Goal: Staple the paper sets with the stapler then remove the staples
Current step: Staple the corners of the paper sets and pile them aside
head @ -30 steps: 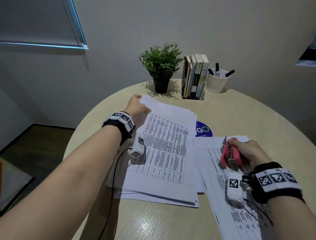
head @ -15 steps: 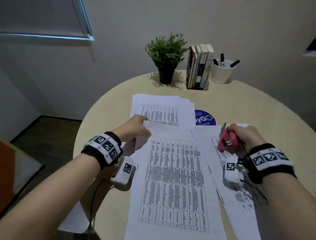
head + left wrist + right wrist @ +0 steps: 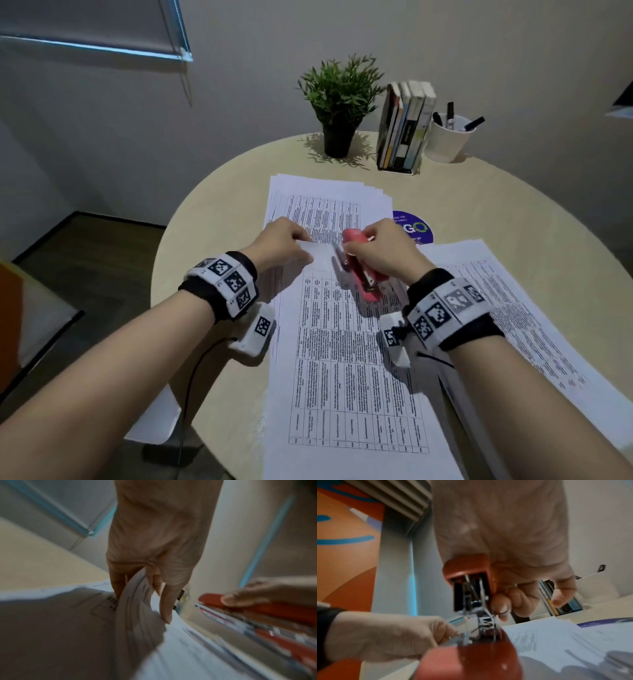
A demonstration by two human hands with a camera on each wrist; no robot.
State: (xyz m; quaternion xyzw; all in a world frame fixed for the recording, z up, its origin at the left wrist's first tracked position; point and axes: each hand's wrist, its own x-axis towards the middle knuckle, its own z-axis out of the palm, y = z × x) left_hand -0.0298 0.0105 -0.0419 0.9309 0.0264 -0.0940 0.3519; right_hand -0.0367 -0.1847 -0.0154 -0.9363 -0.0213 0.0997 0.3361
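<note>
On the round beige table (image 3: 513, 212) a paper set (image 3: 346, 359) printed with tables lies lengthwise toward the near edge, its far end lifted off the surface. The left hand (image 3: 281, 245) pinches the far left corner of that set: in the left wrist view the sheets (image 3: 135, 601) curve up between the thumb and the curled fingers (image 3: 164, 601). The right hand (image 3: 380, 253) grips a red stapler (image 3: 359, 267), fingers wrapped over its top and thumb side hidden; the stapler's mouth points at the held corner, just right of the left hand. From the right wrist the stapler (image 3: 471, 588) shows its metal channel and base gaping apart, with the paper edge close to the opening; whether the sheets are already inside it cannot be told, as that part is blurred.

A second stack of papers (image 3: 329, 202) lies farther away, partly under the lifted set. A third printed pile (image 3: 513, 308) lies at the right, under the right forearm. A round blue sticker (image 3: 414, 228) shows between the far stack and the right pile. At the far edge stand a potted plant (image 3: 342, 102), a row of books (image 3: 404, 126) and a white cup of markers (image 3: 448, 137). Both wrists wear bands with black-and-white markers
</note>
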